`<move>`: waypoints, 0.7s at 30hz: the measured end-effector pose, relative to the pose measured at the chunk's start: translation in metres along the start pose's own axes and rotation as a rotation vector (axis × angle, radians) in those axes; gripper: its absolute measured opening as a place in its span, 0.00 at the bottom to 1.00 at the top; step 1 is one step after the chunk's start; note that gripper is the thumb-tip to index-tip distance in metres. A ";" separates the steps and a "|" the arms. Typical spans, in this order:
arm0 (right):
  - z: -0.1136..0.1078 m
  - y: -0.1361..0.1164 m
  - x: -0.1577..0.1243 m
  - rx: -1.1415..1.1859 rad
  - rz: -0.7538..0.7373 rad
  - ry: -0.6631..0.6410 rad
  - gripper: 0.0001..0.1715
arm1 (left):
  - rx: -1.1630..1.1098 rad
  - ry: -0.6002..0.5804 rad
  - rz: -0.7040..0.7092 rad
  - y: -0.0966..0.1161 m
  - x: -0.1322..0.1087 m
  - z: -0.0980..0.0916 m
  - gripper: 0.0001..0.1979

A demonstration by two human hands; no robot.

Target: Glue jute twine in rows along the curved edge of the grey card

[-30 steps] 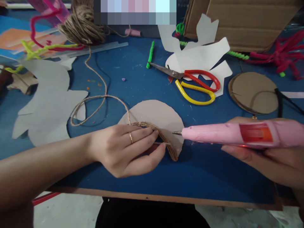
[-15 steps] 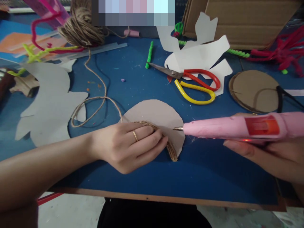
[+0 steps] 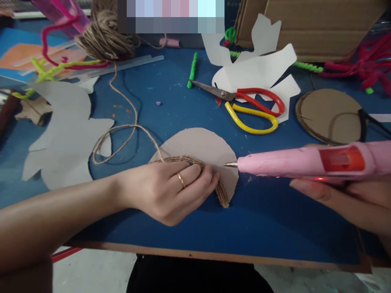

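A grey-brown rounded card piece (image 3: 198, 141) lies flat in front of me, with rows of jute twine (image 3: 222, 196) along its curved lower edge. My left hand (image 3: 172, 191), wearing a ring, is closed with its fingertips pressed on that twine, hiding part of it. From beside this hand a loose strand loops back to the twine ball (image 3: 105, 40). At the right, my right hand (image 3: 339, 203) is wrapped round a pink hot glue gun (image 3: 281, 162), a red light glowing on its underside. The metal nozzle points left, over the right part of the card.
Scissors (image 3: 256, 110) with red and yellow handles lie beyond the card, beside white paper cutouts (image 3: 250, 71). Cardboard discs (image 3: 332, 114) are at the right, a grey cutout (image 3: 67, 130) at the left. A cardboard box (image 3: 311, 28) and pipe cleaners (image 3: 192, 70) sit farther back.
My left hand has slid slightly right along the twine, uncovering more of the rows on the left. The glue gun has hardly moved.
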State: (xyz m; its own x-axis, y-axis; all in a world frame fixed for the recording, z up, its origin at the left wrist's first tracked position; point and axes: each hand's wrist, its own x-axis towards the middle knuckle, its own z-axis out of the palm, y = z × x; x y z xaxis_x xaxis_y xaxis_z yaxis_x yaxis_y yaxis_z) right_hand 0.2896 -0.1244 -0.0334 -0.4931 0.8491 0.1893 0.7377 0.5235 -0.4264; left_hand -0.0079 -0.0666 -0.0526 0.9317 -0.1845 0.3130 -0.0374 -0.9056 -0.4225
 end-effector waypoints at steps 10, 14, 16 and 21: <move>-0.001 -0.002 0.000 0.023 -0.001 0.034 0.06 | 0.008 0.001 0.005 0.000 0.000 -0.003 0.09; 0.000 -0.001 0.000 0.011 0.004 0.041 0.06 | 0.041 0.001 0.035 0.001 -0.002 -0.001 0.10; 0.000 -0.001 0.001 0.015 -0.005 0.032 0.06 | 0.064 0.012 0.044 0.002 -0.004 -0.002 0.11; -0.001 -0.004 0.004 0.046 -0.010 0.036 0.08 | 0.060 -0.017 0.029 0.010 -0.006 -0.003 0.16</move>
State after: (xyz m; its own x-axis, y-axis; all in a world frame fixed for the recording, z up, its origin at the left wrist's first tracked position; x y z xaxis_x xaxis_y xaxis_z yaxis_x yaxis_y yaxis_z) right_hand 0.2848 -0.1226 -0.0304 -0.4826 0.8464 0.2250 0.7105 0.5286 -0.4646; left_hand -0.0145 -0.0754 -0.0563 0.9365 -0.2037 0.2854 -0.0436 -0.8753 -0.4816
